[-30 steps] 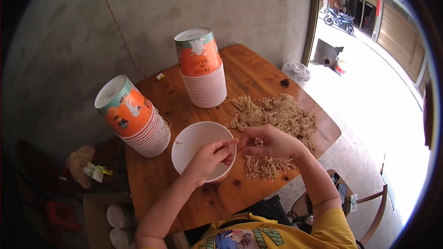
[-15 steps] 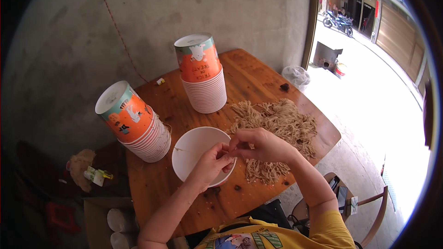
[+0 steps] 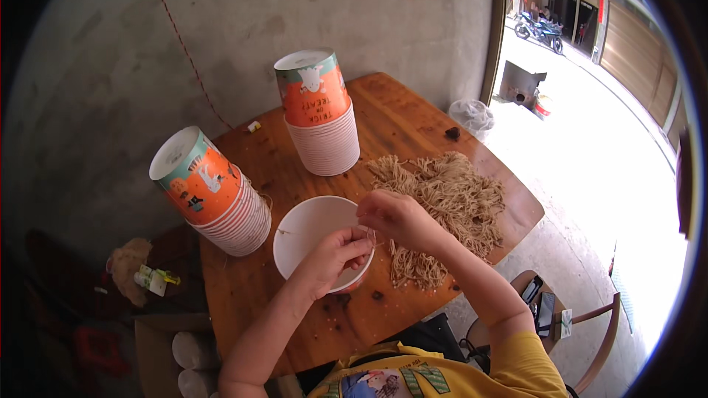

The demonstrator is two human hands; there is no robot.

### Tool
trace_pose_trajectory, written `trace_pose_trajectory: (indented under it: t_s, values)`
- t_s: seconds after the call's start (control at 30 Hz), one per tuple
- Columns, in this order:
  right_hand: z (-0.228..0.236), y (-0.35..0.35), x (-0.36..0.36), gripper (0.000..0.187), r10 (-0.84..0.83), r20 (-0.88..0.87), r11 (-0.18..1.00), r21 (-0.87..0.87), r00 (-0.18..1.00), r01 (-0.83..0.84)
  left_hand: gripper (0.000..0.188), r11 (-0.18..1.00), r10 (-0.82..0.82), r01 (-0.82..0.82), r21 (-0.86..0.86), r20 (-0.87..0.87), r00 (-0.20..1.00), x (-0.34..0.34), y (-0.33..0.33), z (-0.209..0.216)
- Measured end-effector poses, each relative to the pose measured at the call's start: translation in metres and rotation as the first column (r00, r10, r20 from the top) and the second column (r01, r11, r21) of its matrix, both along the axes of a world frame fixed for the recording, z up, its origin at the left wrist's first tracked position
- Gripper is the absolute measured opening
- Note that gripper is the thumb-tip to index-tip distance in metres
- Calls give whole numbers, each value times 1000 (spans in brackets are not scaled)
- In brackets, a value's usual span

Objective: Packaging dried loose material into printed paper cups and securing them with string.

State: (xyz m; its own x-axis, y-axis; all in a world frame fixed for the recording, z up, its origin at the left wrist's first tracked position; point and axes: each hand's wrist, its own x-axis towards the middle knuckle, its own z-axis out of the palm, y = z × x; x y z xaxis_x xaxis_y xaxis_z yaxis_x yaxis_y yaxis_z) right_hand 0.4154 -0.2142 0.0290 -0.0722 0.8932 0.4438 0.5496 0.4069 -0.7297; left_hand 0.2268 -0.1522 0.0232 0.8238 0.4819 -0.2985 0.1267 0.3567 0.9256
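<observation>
A white paper bucket (image 3: 299, 250) stands mouth up on the wooden table in front of me. A short bit of tan cord (image 3: 286, 232) shows at its left rim. My left hand (image 3: 330, 256) reaches over the mouth, thumb and fingers closed on the right rim. Just above that rim is my right hand (image 3: 394, 217), its fingers bent in a pinch; what they hold is too small to make out. A thin end of tan cord (image 3: 380, 243) sticks out by the rim beneath it. To the right lies a loose heap of tan cords (image 3: 450, 214).
Two upside-down stacks of orange and green printed buckets stand behind, one stack (image 3: 214, 184) at left, another stack (image 3: 317, 114) farther back. A dark lump (image 3: 452, 133) lies near the far right table edge. A chair (image 3: 549, 309) with small items stands at right.
My right hand has lifted slightly up and left, away from the left fingertips. My left hand stays at the bucket's rim. The view has shifted a little.
</observation>
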Motion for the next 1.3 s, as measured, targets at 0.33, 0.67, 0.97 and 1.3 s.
trace_pose_trajectory:
  t_s: [0.33,0.67,0.97,1.3]
  values:
    - [-22,-32,9,15,-1,10,1000,-31,1000,2,10,998,31,-26,-57,82,996,4,2,-2]
    - [-18,-29,15,14,96,-399,976,-143,912,-165,10,998,33,-30,-46,61,998,3,0,2]
    - [-20,-42,-6,25,-42,170,988,155,985,15,9,980,-57,69,188,-68,996,-13,0,14]
    - [-27,-49,-11,22,-152,74,980,137,986,141,9,933,92,-93,347,20,996,-9,-11,6]
